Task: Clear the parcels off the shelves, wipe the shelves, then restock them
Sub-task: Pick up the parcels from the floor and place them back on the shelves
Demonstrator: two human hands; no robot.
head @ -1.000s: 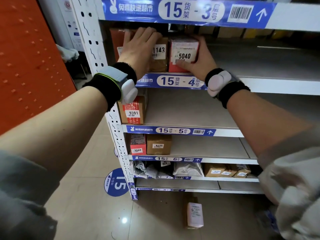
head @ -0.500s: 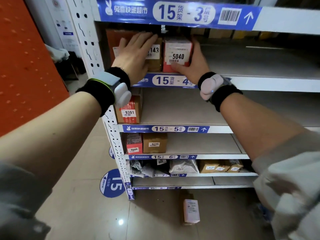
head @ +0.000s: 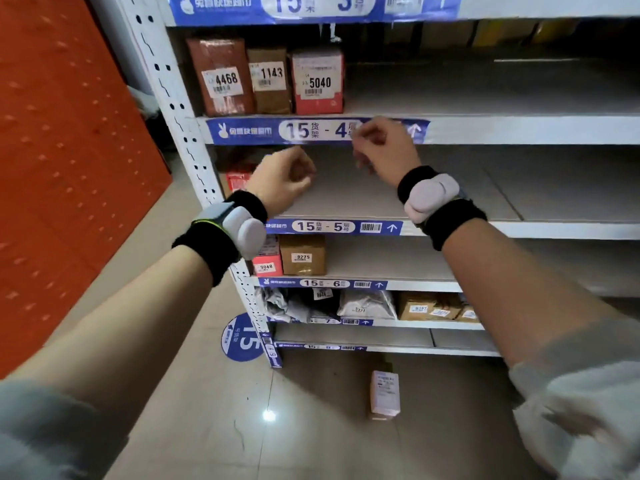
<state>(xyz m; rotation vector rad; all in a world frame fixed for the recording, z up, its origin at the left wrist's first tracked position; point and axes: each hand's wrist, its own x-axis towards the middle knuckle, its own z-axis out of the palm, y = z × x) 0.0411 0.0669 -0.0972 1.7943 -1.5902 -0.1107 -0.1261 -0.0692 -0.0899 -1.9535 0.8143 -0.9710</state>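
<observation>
Three parcels (head: pixel 266 79) stand side by side at the left end of the shelf (head: pixel 485 102). Another parcel (head: pixel 384 393) lies on the floor (head: pixel 207 427) below.

The blue strip marked 15-4 (head: pixel 317 130) fronts one shelf of the rack. On that shelf stand three parcels: the brown box (head: pixel 221 77) labelled 4468, the box (head: pixel 270 79) labelled 1143, and the red-and-white box (head: pixel 318 81) labelled 5040. Above, a strip (head: pixel 311 6) reads 15-3. Below, strips read 15-5 (head: pixel 329 226) and 15-6 (head: pixel 325 283). Between these two, boxes carry 9048 (head: pixel 266 266) and 9275 (head: pixel 303 257). A round floor sticker (head: pixel 242 337) shows 15.
</observation>
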